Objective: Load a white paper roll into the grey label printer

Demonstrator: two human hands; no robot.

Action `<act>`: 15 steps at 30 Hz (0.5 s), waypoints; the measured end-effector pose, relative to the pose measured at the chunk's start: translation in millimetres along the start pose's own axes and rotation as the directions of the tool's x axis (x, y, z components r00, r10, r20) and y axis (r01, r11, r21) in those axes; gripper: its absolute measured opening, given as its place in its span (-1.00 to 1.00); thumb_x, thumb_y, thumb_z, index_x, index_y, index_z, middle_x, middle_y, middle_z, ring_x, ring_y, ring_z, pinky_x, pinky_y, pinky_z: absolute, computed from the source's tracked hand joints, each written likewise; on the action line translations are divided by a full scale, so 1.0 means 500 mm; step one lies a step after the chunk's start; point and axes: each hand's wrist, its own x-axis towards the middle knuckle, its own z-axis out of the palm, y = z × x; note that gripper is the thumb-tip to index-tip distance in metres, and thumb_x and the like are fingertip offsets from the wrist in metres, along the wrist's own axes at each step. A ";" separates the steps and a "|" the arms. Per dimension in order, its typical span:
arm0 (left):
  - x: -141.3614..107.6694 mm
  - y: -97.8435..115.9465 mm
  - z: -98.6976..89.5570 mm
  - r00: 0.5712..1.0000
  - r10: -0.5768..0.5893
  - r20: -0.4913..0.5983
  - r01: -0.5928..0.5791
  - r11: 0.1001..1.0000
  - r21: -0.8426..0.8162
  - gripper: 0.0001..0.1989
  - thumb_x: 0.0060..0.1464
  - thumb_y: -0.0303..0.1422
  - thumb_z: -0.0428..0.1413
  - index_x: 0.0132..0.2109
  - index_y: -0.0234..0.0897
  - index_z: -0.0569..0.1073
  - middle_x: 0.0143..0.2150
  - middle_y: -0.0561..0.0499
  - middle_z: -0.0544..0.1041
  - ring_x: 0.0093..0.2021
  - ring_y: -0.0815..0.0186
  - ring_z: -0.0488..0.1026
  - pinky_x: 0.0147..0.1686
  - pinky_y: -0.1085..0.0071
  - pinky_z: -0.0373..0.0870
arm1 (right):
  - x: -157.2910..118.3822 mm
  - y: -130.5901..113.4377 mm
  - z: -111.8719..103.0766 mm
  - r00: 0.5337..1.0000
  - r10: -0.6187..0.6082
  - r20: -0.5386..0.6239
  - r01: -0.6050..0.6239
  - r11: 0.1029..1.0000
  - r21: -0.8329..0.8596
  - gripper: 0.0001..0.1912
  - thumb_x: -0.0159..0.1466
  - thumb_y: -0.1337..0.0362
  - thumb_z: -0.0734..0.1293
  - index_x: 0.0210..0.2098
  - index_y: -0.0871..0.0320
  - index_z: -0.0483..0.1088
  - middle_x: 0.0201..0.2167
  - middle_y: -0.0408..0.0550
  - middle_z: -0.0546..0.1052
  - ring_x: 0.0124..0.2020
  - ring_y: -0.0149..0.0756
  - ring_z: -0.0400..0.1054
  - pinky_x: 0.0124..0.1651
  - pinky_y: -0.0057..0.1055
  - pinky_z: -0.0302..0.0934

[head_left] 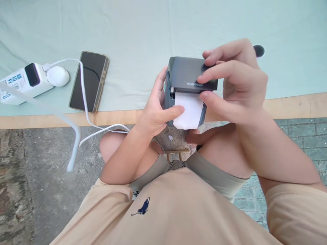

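A small dark label printer (189,69) is held up over the table's near edge. White paper (189,110) lies along its lower half, below the dark lid. My left hand (159,110) grips the printer's left side, its thumb pressed on the paper. On the right, my right hand (236,81) has its fingertips on the lid's right part and its thumb at the lid's lower edge, beside the paper. Its fingers are bent round the lid.
A phone (88,81) lies on the pale green cloth (133,34), left of the printer. Farther left are a white power strip (17,85) with a round white plug (58,76) and white cables (83,85). A dark round object (259,50) is beyond my right hand.
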 end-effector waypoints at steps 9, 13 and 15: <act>-0.003 0.008 0.003 0.997 0.022 0.069 -0.022 1.000 -0.003 -0.32 -0.06 -0.27 0.20 0.18 -0.05 0.08 0.16 0.00 0.36 0.19 0.00 0.31 -0.06 0.24 0.51 | 0.000 -0.018 0.006 0.894 0.327 0.305 -0.389 0.905 0.171 -0.47 0.23 0.10 0.22 0.15 0.00 0.04 0.05 -0.05 0.28 -0.15 -0.52 0.31 -0.21 -0.53 0.35; 0.002 0.001 0.002 0.997 0.061 0.047 -0.059 0.997 -0.040 -0.53 0.05 -0.27 0.12 0.09 -0.03 0.16 0.14 0.02 0.35 0.18 0.07 0.32 -0.21 0.35 0.53 | 0.000 -0.018 0.012 0.893 0.317 0.320 -0.387 0.903 0.185 -0.50 0.21 0.13 0.24 0.10 0.03 0.05 0.07 -0.07 0.27 -0.10 -0.51 0.28 -0.14 -0.52 0.31; 0.009 -0.006 -0.002 0.995 0.091 0.035 -0.090 0.996 -0.017 -0.53 0.03 -0.30 0.15 0.07 -0.02 0.18 0.11 0.03 0.37 0.12 0.11 0.38 -0.30 0.44 0.50 | -0.002 -0.011 0.011 0.927 0.254 0.276 -0.306 0.938 0.164 -0.50 0.19 0.16 0.26 0.09 0.04 0.09 0.12 -0.08 0.23 0.05 -0.45 0.23 0.02 -0.48 0.28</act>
